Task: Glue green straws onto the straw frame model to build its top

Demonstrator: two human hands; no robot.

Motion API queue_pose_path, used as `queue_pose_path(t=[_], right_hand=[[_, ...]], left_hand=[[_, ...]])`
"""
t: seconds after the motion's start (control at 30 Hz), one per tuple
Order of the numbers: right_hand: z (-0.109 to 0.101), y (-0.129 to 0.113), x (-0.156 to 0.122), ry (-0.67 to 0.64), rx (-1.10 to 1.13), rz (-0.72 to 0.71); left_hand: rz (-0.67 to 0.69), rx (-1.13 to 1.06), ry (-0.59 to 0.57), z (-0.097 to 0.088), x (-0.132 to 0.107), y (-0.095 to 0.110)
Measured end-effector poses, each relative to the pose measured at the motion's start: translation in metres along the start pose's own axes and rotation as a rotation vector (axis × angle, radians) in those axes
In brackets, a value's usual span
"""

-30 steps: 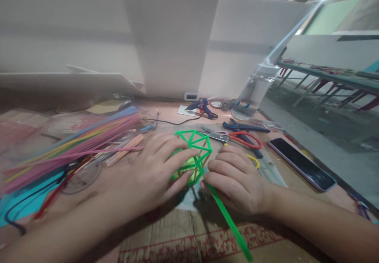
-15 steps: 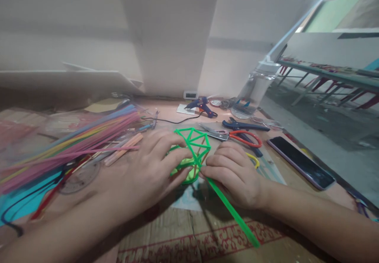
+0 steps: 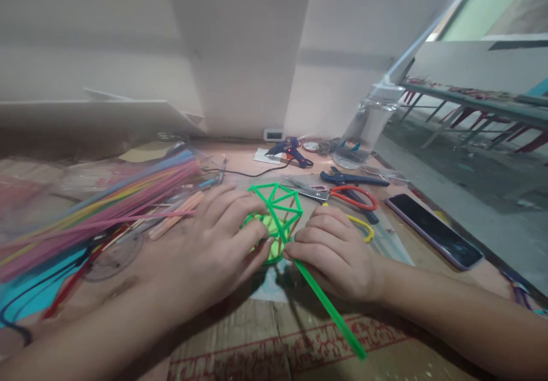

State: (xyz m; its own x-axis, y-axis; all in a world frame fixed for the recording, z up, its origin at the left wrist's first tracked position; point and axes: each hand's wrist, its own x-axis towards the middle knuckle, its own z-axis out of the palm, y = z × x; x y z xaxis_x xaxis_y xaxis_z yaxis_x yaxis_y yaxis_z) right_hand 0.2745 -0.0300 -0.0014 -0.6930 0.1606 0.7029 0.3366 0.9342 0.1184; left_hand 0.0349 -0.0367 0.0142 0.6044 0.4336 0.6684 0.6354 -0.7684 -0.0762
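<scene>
My left hand [image 3: 218, 244] is curled round a small green frame [image 3: 276, 207] built of straw pieces, with fingers on its near side. Beside it, my right hand [image 3: 334, 252] is closed on a long green straw [image 3: 329, 309] whose far end meets the frame; the straw runs down and right toward me. Both hands rest on the wooden table [image 3: 428, 267], close together.
A bundle of coloured straws [image 3: 98, 212] lies at the left over a protractor [image 3: 113, 258]. Behind the hands are red-handled scissors [image 3: 342, 195], blue pliers [image 3: 351, 178], a glue gun [image 3: 291, 151] and a clear bottle [image 3: 363, 132]. A phone [image 3: 432, 229] lies right.
My hands and the frame have crept a little left and away from me. The long straw's free end has swung slightly, and my left fingers have curled tighter on the frame.
</scene>
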Motion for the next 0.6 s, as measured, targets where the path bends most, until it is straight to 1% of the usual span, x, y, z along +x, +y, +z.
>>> queue_pose_path(t=[0.17, 0.33, 0.47, 0.6], right_hand=[[-0.0010, -0.0004, 0.0006, -0.001, -0.021, -0.006], [-0.0019, -0.0002, 0.0008, -0.003, -0.022, -0.009], [-0.0020, 0.0000, 0.0023, -0.006, -0.044, -0.013], [-0.0069, -0.0002, 0.0056, -0.033, -0.096, -0.072]], left_hand=[[-0.009, -0.015, 0.006, -0.0003, -0.0024, -0.0029], [0.019, -0.003, -0.068, -0.0022, -0.0016, -0.0050], [-0.007, -0.031, -0.056, -0.0013, -0.0004, -0.0036], [-0.015, -0.038, -0.069, -0.0006, -0.0015, -0.0031]])
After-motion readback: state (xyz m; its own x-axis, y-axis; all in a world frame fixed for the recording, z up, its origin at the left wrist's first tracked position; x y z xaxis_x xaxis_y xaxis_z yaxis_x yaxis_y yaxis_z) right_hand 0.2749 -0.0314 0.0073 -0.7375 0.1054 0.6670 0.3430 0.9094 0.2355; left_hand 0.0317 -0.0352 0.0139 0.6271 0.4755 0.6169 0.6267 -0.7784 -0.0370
